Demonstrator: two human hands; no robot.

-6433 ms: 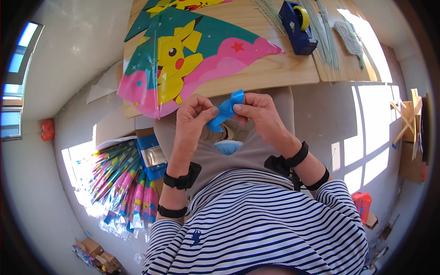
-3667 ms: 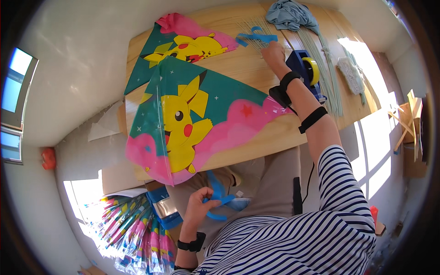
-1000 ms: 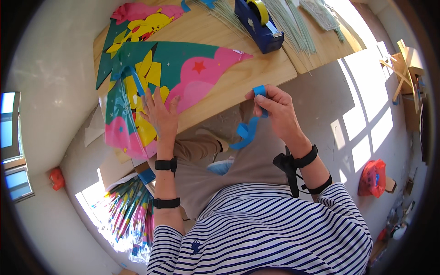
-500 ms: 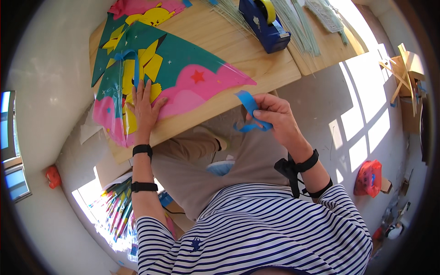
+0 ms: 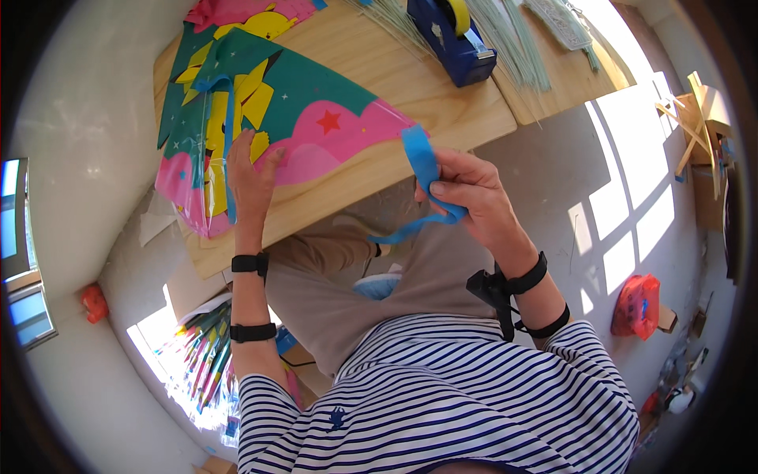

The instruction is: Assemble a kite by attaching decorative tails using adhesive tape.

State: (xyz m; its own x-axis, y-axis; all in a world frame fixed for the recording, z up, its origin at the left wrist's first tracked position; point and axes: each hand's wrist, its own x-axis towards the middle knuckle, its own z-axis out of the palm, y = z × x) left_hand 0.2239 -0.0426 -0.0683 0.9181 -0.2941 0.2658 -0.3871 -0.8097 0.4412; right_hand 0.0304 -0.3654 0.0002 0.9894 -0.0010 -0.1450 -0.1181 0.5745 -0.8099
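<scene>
A triangular printed kite (image 5: pixel 328 122), green and pink with yellow cartoon figures under a shiny film, lies on the wooden table. At its near edge is my left hand (image 5: pixel 254 178), thumb apart from the fingers; whether it presses on the film I cannot tell. A blue ribbon (image 5: pixel 230 118) loops on the kite and runs down beside that hand. Off the table's front edge, my right hand (image 5: pixel 474 189) pinches a strip of blue ribbon (image 5: pixel 421 158) between thumb and fingers. One end stands up close to the kite's right tip; the other trails over my lap.
Beyond the kite stand a dark blue tape dispenser (image 5: pixel 458 47) and bundles of thin pale rods (image 5: pixel 509 43). More printed sheeting (image 5: pixel 264 20) lies at the far left. Colourful wrapped bundles (image 5: pixel 205 355) sit low on my left, a red bag (image 5: pixel 636 306) on the right floor.
My left hand has drawn back toward the kite's near edge, its fingers less flat. The right hand's ribbon has risen toward the kite's right tip, which has shifted slightly left.
</scene>
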